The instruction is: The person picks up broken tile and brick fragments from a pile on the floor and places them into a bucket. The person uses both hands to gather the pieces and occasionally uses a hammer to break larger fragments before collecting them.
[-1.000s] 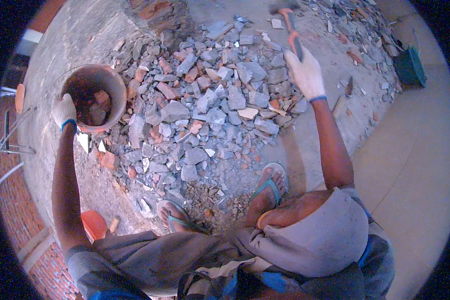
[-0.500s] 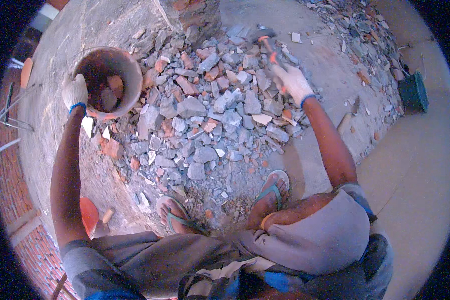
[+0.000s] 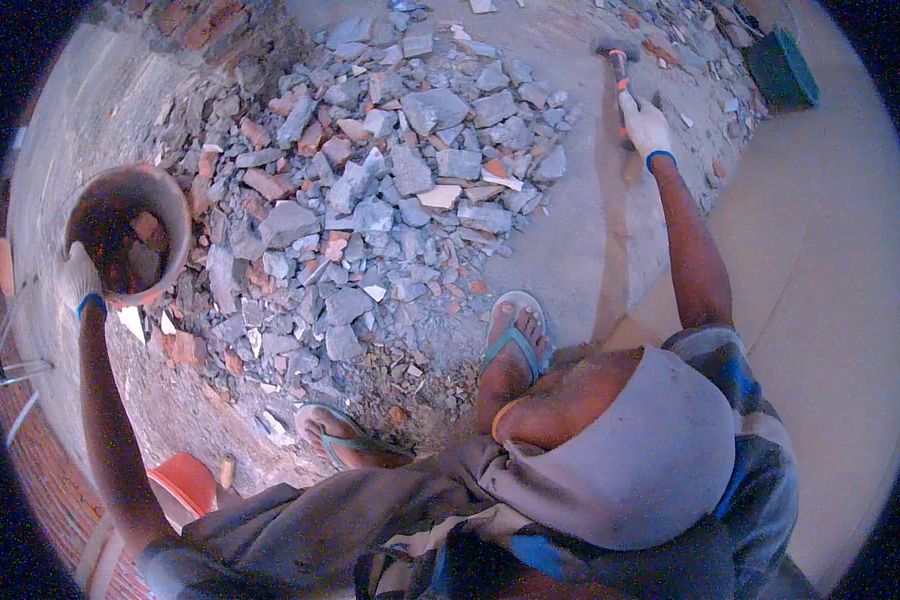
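My left hand (image 3: pixel 78 278), in a white glove with a blue cuff, is closed on the near left rim of a round bucket (image 3: pixel 177 215). Inside the bucket lie a few chunks of brick and rubble (image 3: pixel 148 245). My right hand (image 3: pixel 646 128), gloved the same way, grips the handle of a hammer (image 3: pixel 620 70) with orange and dark bands. The hammer's dark head points away from me, over bare floor to the right of the rubble pile (image 3: pixel 370 215). Grey concrete chunks, red brick bits and pale tile shards make up the pile.
My sandalled feet (image 3: pixel 515 345) stand at the pile's near edge. An orange-red container (image 3: pixel 185 480) is at the lower left. A dark green tub (image 3: pixel 782 70) stands at the far right, beside more debris (image 3: pixel 670 50). A wooden handle (image 3: pixel 631 168) lies under my right hand.
My right hand has carried the hammer rightward, away from the pile's far right side. The view has turned right, so pile and bucket appear farther left. My left hand keeps its hold.
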Demonstrator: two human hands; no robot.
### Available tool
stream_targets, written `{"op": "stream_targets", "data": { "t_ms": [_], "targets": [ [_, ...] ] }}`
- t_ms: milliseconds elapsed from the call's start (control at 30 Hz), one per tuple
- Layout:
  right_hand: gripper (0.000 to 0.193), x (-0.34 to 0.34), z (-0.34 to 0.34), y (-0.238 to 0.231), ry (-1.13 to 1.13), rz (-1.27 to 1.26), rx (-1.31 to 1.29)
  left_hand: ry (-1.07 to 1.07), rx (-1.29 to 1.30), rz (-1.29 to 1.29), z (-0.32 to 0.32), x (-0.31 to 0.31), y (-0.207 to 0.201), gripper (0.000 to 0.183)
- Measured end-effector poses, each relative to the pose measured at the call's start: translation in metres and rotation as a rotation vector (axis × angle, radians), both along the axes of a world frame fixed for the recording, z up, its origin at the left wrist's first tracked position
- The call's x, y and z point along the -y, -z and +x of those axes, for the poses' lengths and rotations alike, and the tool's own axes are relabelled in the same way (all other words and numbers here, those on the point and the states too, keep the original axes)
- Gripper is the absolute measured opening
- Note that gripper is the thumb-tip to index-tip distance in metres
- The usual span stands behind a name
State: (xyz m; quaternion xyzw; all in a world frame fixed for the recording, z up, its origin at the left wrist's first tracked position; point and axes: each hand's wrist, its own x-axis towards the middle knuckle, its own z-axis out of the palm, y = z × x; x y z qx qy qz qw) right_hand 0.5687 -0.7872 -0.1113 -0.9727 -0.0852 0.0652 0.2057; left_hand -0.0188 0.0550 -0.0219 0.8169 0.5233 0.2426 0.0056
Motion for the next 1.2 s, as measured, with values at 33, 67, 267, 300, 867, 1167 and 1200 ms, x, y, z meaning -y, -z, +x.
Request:
{"op": "stream_targets", "data": {
  "t_ms": [33, 67, 267, 300, 867, 1167, 1200],
  "targets": [
    [0.058, 0.005, -0.006, -0.002, 0.012, 0.026, 0.067, 0.002, 0.003, 0.006, -0.004, -0.008, 0.002, 0.063],
    [0.049, 0.005, -0.019, 0.001, -0.037, -0.207, 0.373, 0.002, 0.004, 0.01, -0.006, -0.015, 0.005, 0.062],
    [0.036, -0.007, -0.094, 0.015, -0.093, -0.127, 0.509, -0.109, 0.012, -0.219, -0.006, -0.021, 0.006, 0.061],
    [0.036, -0.008, -0.101, 0.019, -0.079, -0.119, 0.5, -0.042, 0.006, -0.148, -0.004, -0.014, 0.003, 0.061],
    [0.051, -0.121, -0.121, -0.031, -0.501, 0.157, 0.346, -0.084, -0.147, -0.023, 0.031, 0.053, -0.024, 0.059],
    [0.068, -0.221, -0.148, -0.021, -0.664, 0.114, -0.006, -0.114, -0.14, 0.0, 0.032, 0.076, -0.031, 0.059],
    [0.067, -0.221, -0.144, -0.017, -0.562, 0.145, -0.035, -0.094, -0.108, -0.012, 0.032, 0.076, -0.031, 0.059]
  ]
}}
